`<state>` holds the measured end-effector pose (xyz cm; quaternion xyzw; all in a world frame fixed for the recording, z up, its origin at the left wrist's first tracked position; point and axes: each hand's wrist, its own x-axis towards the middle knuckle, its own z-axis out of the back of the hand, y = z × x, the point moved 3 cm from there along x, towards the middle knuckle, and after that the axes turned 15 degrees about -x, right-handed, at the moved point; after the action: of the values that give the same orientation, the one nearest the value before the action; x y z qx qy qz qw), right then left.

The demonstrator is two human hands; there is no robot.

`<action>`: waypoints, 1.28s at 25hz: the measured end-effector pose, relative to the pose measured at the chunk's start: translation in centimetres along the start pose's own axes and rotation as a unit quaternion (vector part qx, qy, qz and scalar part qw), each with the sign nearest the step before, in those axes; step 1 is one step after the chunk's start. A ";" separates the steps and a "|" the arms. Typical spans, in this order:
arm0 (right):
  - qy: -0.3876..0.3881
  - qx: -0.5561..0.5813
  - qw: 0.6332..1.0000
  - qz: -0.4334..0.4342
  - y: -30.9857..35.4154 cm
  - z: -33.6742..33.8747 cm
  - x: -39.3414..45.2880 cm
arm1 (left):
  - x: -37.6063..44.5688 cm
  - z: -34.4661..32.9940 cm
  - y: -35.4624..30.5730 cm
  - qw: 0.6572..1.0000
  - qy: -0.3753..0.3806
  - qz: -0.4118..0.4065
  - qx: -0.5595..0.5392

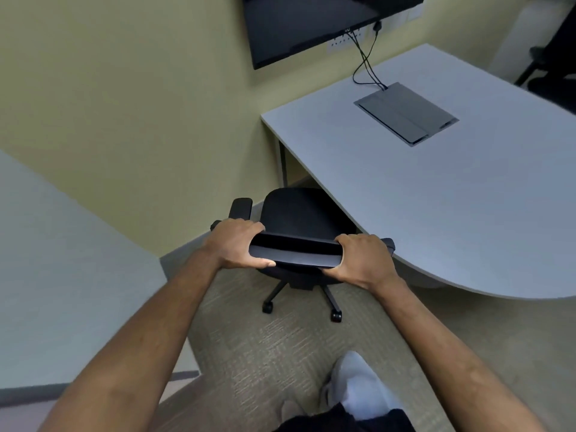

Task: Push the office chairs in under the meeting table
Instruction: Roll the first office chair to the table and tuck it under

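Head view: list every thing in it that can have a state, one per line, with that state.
office chair: gripped at the backrest top, seat partly under the table edge, not fully in.
left hand: closed on the backrest's left end.
right hand: closed on the backrest's right end.
meeting table: bare apart from the hatch.
cable hatch: lid shut, cables plugged in at its far edge.
wall screen: dark, off.

Black office chair (300, 213) partly under grey meeting table (452, 194).

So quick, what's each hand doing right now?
Left hand: closed on the top edge of the chair backrest.
Right hand: closed on the same backrest, at its other end.
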<state>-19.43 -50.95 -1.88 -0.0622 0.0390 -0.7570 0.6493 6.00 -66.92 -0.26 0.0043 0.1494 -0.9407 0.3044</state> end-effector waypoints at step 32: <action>0.048 0.002 0.954 -0.297 6.7 -0.7 29.5 | 34.2 11.1 25.0 0.952 0.035 -0.304 0.013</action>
<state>-17.42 -81.15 -2.17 -0.0334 0.0480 -0.9176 0.3931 -6.60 -108.88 -0.03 -0.0044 0.1420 -0.9899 -0.0012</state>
